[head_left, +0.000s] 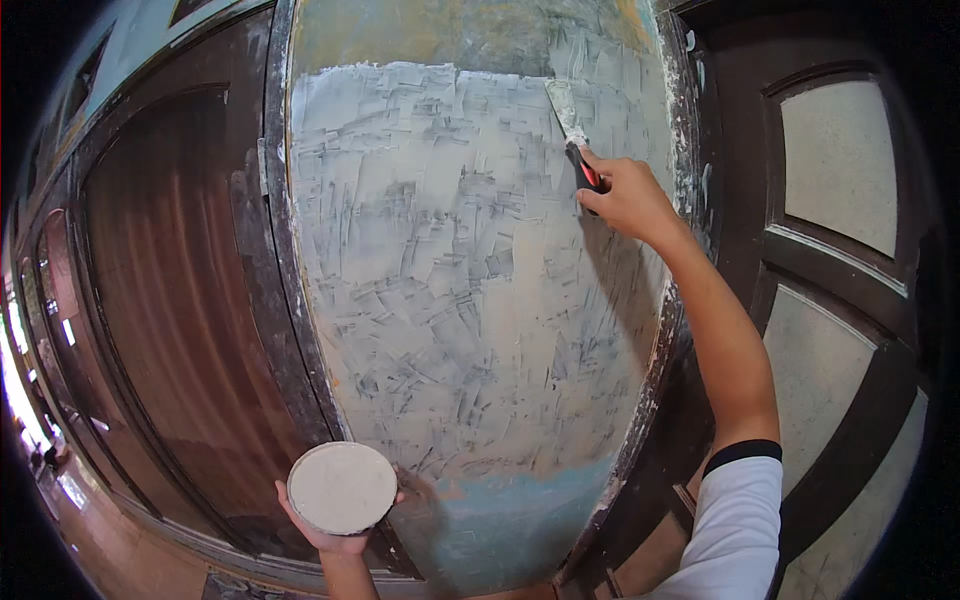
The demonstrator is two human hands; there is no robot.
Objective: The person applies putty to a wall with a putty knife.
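My right hand [630, 195] is closed round the black and red handle of a putty knife [568, 112]. Its blade, smeared with pale filler, lies against the upper right part of the wall panel [430, 250]. Rough, overlapping strokes of whitish-grey filler coat most of that panel. Low on the left, my left hand [335, 540] holds a round tub [342, 488] from beneath, fingers curled about its sides. Pale, smooth filler shows across the tub's top.
Dark, filler-spotted wooden frames border the panel on both sides. A brown door with a curtained pane [170, 260] stands left; a dark door with light panels [840, 160] stands right. Bare blue-green paint [500, 530] shows at the panel's bottom. Tiled floor [110, 520] lies lower left.
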